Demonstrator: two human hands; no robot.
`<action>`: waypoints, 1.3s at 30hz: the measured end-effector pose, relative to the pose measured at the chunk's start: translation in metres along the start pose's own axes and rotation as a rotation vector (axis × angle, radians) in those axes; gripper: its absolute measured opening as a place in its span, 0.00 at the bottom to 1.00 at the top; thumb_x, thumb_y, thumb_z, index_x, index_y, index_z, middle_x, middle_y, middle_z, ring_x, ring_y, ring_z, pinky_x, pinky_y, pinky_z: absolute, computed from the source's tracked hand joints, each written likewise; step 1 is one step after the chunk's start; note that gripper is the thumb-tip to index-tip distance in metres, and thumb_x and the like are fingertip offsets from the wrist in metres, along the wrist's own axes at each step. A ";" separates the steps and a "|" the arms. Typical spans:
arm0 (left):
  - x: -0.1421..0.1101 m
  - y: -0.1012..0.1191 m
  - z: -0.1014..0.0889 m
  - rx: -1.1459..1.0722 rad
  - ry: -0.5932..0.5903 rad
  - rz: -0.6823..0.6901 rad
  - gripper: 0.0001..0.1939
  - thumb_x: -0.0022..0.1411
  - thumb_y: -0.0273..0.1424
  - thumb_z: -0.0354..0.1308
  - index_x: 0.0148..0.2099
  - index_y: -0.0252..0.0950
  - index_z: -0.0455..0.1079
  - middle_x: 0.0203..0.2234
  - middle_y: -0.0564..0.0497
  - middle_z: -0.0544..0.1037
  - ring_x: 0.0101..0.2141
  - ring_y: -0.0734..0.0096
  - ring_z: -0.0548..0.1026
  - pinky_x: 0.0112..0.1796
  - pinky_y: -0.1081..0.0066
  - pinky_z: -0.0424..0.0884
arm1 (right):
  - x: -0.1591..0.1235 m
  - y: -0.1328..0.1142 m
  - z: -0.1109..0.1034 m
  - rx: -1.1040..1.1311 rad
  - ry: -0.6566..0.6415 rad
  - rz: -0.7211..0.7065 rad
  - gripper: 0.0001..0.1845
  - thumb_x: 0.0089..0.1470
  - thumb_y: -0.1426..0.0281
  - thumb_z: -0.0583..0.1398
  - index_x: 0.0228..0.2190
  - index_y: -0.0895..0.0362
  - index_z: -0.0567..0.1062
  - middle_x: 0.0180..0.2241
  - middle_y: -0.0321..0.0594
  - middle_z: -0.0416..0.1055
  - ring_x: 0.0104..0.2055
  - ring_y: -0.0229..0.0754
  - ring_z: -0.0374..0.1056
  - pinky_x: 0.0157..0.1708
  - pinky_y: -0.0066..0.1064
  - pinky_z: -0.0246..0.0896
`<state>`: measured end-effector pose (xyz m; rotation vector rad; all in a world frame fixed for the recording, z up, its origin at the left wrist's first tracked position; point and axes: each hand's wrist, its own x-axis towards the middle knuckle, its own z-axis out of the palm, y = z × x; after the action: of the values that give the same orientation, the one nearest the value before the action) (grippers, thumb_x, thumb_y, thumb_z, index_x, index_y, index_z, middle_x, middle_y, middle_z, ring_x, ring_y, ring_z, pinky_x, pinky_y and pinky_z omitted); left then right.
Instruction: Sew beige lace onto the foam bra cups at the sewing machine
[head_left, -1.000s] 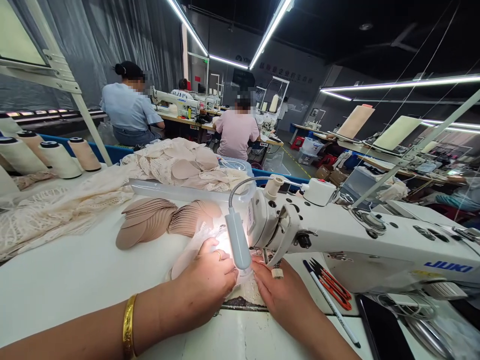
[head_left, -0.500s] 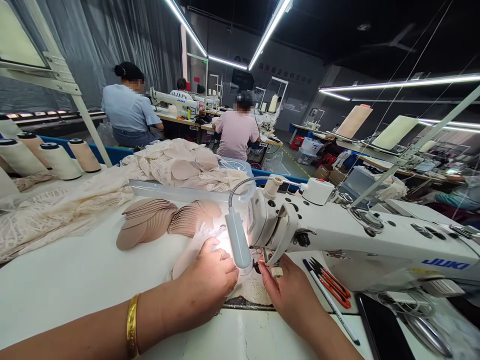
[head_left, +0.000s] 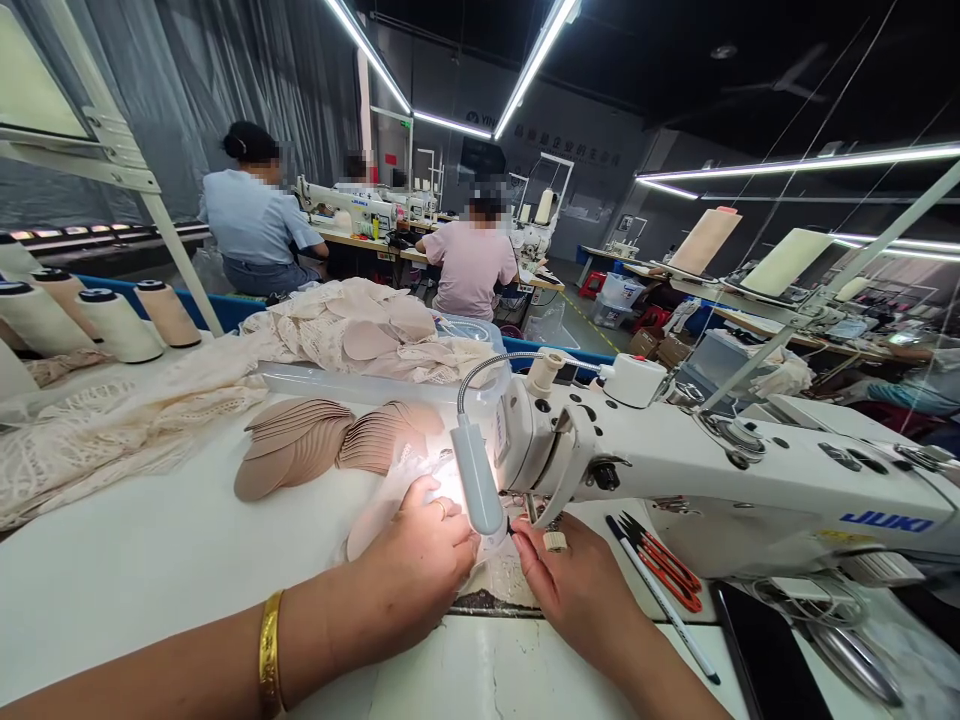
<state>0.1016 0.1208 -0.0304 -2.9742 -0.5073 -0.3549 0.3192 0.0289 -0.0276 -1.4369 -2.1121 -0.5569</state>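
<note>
Foremost, a black phone [head_left: 769, 650] lies toward the near right corner of the white tabletop [head_left: 202, 540], across from a gold bangle [head_left: 270, 655] on the worker's left forearm. The left hand [head_left: 420, 555] bends its fingers together over sheer pale fabric [head_left: 371, 525], which shows beyond the knuckles, on the side toward the tabletop's far left corner; the fingertips are hidden, so whether they pinch it cannot be told. Opposite, the right hand [head_left: 574, 575] sits by the needle end of a white sewing machine [head_left: 637, 450], thumb and forefinger near a small dark object [head_left: 512, 530]; whether they clamp it is unclear. A pen [head_left: 667, 605] and orange-handled scissors [head_left: 671, 570] lie just right of that hand; a gray lamp [head_left: 478, 480] lights the gap between the hands. Beyond, fanned stacks of beige pieces [head_left: 289, 455] precede a plastic bin [head_left: 322, 382] of lace [head_left: 322, 325] by the tabletop's far edge, with thread cones [head_left: 120, 325] toward its far left corner. Co-workers [head_left: 251, 220] sit in the background.
</note>
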 end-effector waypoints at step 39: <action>0.012 -0.001 -0.009 -0.038 -0.057 -0.035 0.06 0.62 0.25 0.58 0.31 0.36 0.68 0.31 0.49 0.75 0.36 0.56 0.72 0.44 0.49 0.66 | -0.009 -0.002 0.011 0.188 -0.392 0.063 0.20 0.66 0.76 0.54 0.55 0.49 0.73 0.37 0.37 0.79 0.36 0.43 0.73 0.37 0.29 0.64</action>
<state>0.1106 0.1246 -0.0184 -3.0234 -0.5661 -0.2869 0.3178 0.0289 -0.0420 -1.5949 -2.3295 -0.0471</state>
